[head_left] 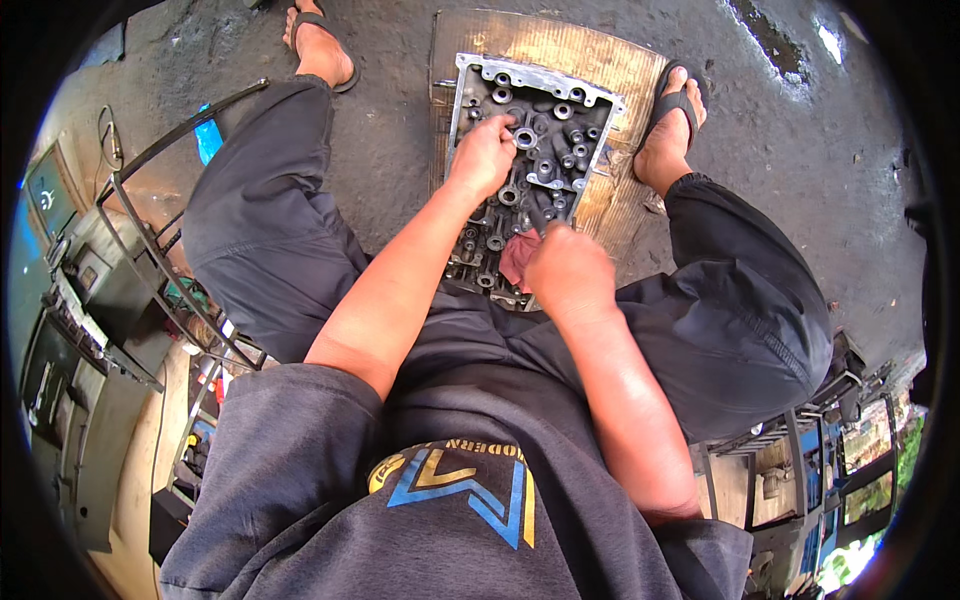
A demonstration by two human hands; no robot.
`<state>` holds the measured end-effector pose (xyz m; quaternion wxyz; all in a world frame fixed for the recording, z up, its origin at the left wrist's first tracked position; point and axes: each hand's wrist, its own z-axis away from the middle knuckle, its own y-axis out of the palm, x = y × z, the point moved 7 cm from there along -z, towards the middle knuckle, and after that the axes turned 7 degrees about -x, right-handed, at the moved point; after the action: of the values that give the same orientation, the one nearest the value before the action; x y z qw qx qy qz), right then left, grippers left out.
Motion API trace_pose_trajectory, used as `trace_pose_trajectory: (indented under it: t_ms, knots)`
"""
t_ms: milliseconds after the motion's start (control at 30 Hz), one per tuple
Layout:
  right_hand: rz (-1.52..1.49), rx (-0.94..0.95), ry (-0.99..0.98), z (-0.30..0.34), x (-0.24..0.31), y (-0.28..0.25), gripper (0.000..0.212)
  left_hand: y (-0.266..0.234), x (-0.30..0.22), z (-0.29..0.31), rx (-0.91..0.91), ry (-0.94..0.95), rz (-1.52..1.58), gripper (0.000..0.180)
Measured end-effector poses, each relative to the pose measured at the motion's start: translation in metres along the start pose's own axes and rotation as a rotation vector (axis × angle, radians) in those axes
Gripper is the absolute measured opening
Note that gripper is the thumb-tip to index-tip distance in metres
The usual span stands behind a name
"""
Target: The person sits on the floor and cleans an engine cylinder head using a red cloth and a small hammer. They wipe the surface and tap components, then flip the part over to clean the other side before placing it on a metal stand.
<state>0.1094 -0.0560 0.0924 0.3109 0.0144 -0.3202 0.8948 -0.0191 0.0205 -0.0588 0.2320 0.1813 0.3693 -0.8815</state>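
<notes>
A metal engine cylinder head (546,172) lies between my legs, its bores, studs and round bosses facing up. My left hand (485,158) rests over its left side, fingers closed in a pinch near a round boss; whatever they hold is hidden. My right hand (570,266) is a fist above the near right part of the casting. From this fist a dark slim tool (538,220) seems to stick out toward the casting; its kind does not show. Against the fingers of the right hand, over the near end, is a crumpled pinkish-red rag (517,258).
Under the casting is a flattened cardboard sheet (590,48) on a dark, stained floor (400,130). My sandalled feet flank it. A black metal frame (150,230) stands at the left, with shelving and clutter behind. More racks (790,460) are at the lower right.
</notes>
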Motion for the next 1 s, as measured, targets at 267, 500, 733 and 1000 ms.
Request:
trace_pose_trajectory:
  t_ms: [267,500,733,1000]
  knots:
    - [-0.078,0.063,-0.143,0.040,0.017,0.024,0.016,0.007,-0.018,-0.032,-0.033,0.169,-0.429,0.030]
    - [-0.005,-0.140,-0.163,0.039,0.009,-0.026,0.019,-0.105,-0.043,0.017,-0.280,0.079,-0.175,0.039]
    - [-0.461,-0.595,-0.341,0.046,-0.026,-0.081,0.032,-0.305,0.009,0.267,-1.027,0.372,0.400,0.033]
    - [-0.896,-0.555,-0.208,0.103,-0.068,-0.064,0.033,-0.199,0.264,0.366,-0.833,-0.138,0.374,0.026]
